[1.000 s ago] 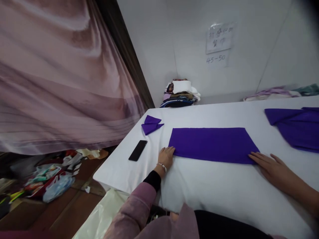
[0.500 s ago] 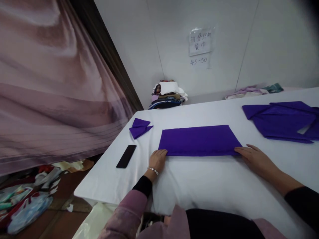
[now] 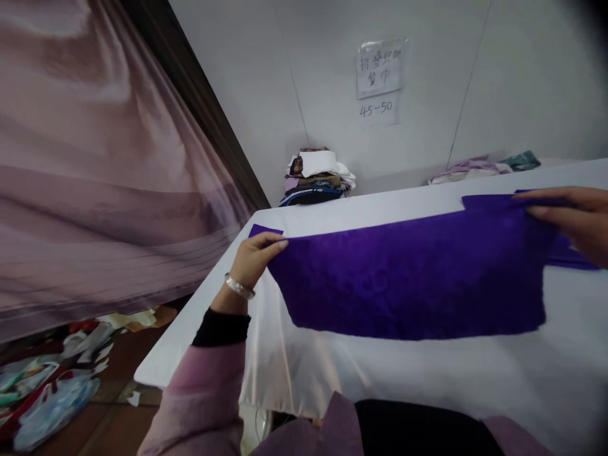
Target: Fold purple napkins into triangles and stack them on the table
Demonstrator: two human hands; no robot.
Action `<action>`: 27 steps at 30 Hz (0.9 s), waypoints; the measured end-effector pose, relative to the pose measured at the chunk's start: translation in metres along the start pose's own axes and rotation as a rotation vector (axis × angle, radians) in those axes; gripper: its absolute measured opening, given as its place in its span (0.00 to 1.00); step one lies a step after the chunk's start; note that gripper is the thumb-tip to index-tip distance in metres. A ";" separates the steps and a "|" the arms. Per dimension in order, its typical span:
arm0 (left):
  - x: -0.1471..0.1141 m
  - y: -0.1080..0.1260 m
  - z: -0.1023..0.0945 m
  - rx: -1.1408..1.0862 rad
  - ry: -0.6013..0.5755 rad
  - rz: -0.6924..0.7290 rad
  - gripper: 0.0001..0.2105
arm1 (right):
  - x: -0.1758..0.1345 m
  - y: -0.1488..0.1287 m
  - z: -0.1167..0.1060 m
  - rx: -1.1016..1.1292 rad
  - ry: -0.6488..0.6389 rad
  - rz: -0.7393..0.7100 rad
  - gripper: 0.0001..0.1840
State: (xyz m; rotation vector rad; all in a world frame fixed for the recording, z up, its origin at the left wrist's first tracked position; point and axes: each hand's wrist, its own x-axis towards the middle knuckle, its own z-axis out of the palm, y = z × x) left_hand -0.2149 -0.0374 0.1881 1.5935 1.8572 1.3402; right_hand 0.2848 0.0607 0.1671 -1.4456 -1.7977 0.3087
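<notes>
A purple cloth napkin (image 3: 408, 278) hangs stretched between my two hands, held up off the table with its lower edge loose. My left hand (image 3: 255, 256) pinches its upper left corner between thumb and fingers. At the upper right corner, my right hand (image 3: 577, 215) grips the cloth, which bunches slightly at the fingers. Behind my left fingers, a small folded purple napkin (image 3: 265, 230) shows only in part. Another purple cloth (image 3: 570, 256) lies on the right side of the table, largely covered by the held napkin and my right hand.
A white cloth covers the table (image 3: 190, 335). Against the wall stands a stack of folded clothes (image 3: 316, 180), with more fabric (image 3: 475, 170) farther right. A handwritten sign (image 3: 380, 69) is on the wall. A pink curtain (image 3: 109, 190) hangs at left; plastic bags (image 3: 57, 405) lie on the floor.
Both hands have lifted the napkin off the table and moved apart, spreading it wider. The black phone seen on the table earlier is now hidden behind my left hand and wrist.
</notes>
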 end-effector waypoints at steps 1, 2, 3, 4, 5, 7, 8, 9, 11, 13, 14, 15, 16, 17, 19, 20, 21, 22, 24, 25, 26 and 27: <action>0.014 -0.003 0.006 -0.020 -0.057 -0.031 0.15 | 0.012 -0.004 0.006 0.094 -0.038 0.035 0.25; 0.028 -0.008 0.014 -0.023 -0.123 -0.063 0.15 | 0.023 -0.005 0.015 0.203 -0.096 0.075 0.24; 0.041 -0.017 0.024 -0.001 -0.178 -0.086 0.15 | 0.033 -0.002 0.027 0.274 -0.149 0.123 0.24; 0.052 -0.027 0.036 0.057 -0.212 -0.103 0.14 | 0.041 0.004 0.042 0.303 -0.205 0.171 0.24; 0.061 -0.038 0.048 0.153 -0.252 -0.124 0.13 | 0.047 0.014 0.057 0.296 -0.249 0.199 0.24; 0.074 -0.061 0.073 0.309 -0.270 -0.163 0.10 | 0.055 0.040 0.088 0.169 -0.325 0.190 0.24; 0.077 -0.071 0.085 0.349 -0.274 -0.174 0.10 | 0.057 0.053 0.101 0.054 -0.366 0.177 0.24; 0.078 -0.081 0.096 0.382 -0.271 -0.182 0.10 | 0.058 0.064 0.113 -0.072 -0.398 0.145 0.25; 0.074 -0.094 0.117 0.438 -0.250 -0.180 0.12 | 0.057 0.078 0.134 -0.259 -0.412 0.084 0.26; 0.062 -0.100 0.136 0.492 -0.232 -0.143 0.15 | 0.050 0.076 0.153 -0.329 -0.380 0.021 0.27; 0.054 -0.101 0.146 0.509 -0.238 -0.109 0.16 | 0.045 0.068 0.164 -0.330 -0.364 -0.018 0.28; 0.046 -0.100 0.155 0.515 -0.258 -0.069 0.17 | 0.038 0.057 0.176 -0.329 -0.365 -0.073 0.29; 0.038 -0.098 0.165 0.519 -0.294 -0.017 0.18 | 0.030 0.041 0.190 -0.320 -0.378 -0.136 0.29; 0.030 -0.097 0.174 0.530 -0.340 0.046 0.18 | 0.020 0.024 0.205 -0.307 -0.414 -0.238 0.30; 0.019 -0.095 0.189 0.606 -0.426 0.178 0.21 | 0.001 -0.015 0.237 -0.254 -0.524 -0.403 0.31; 0.016 -0.095 0.194 0.665 -0.453 0.221 0.23 | -0.007 -0.033 0.253 -0.226 -0.572 -0.460 0.32; 0.015 -0.096 0.198 0.726 -0.472 0.234 0.25 | -0.014 -0.048 0.266 -0.209 -0.608 -0.488 0.34; 0.015 -0.098 0.201 0.778 -0.484 0.215 0.26 | -0.019 -0.059 0.277 -0.198 -0.640 -0.497 0.36; 0.017 -0.105 0.202 0.831 -0.497 0.151 0.29 | -0.022 -0.070 0.291 -0.193 -0.693 -0.491 0.39; 0.019 -0.109 0.202 0.840 -0.501 0.126 0.30 | -0.021 -0.069 0.293 -0.197 -0.709 -0.481 0.41; 0.021 -0.113 0.202 0.837 -0.503 0.098 0.31 | -0.020 -0.065 0.294 -0.206 -0.721 -0.464 0.42; 0.022 -0.117 0.202 0.822 -0.502 0.066 0.32 | -0.018 -0.061 0.294 -0.220 -0.727 -0.438 0.43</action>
